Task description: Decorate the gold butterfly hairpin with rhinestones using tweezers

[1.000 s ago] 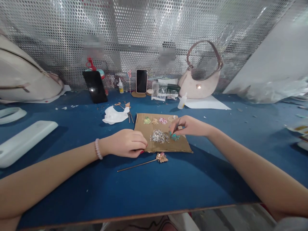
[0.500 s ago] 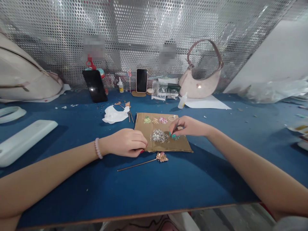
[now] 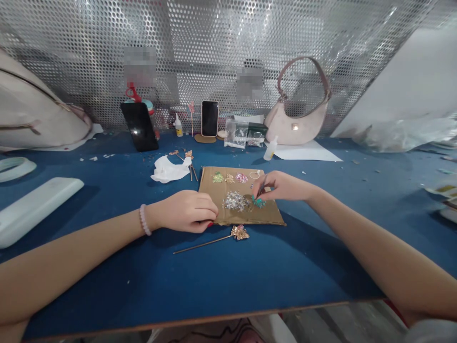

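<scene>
My left hand [image 3: 191, 210], fingers curled, grips the near left corner of a cardboard sheet [image 3: 214, 193]. Over the sheet's right side, my right hand [image 3: 282, 186] pinches a slim dark tool [image 3: 263, 184], perhaps tweezers; its tip is too small to make out. Right under those fingertips lies a small pile of turquoise stones [image 3: 259, 202]. Beside it is a larger heap of silvery rhinestones [image 3: 234, 201]. Green stones [image 3: 217, 177], gold stones [image 3: 229, 178] and pink stones [image 3: 242, 177] form little piles along the far edge. A gold hairpin [image 3: 239, 232] with a flower-like head lies in front of the sheet.
Crumpled white tissue [image 3: 170, 169] and more hairpins [image 3: 189, 156] lie back left. Behind stand a tablet [image 3: 140, 127], a phone [image 3: 210, 119], glue bottles [image 3: 270, 148] and a handbag [image 3: 298, 124]. A white oblong device [image 3: 41, 207] and a tape roll [image 3: 16, 169] are far left.
My right hand has shifted very slightly, and more of the turquoise pile shows beneath it. My left hand stays at the cardboard's corner.
</scene>
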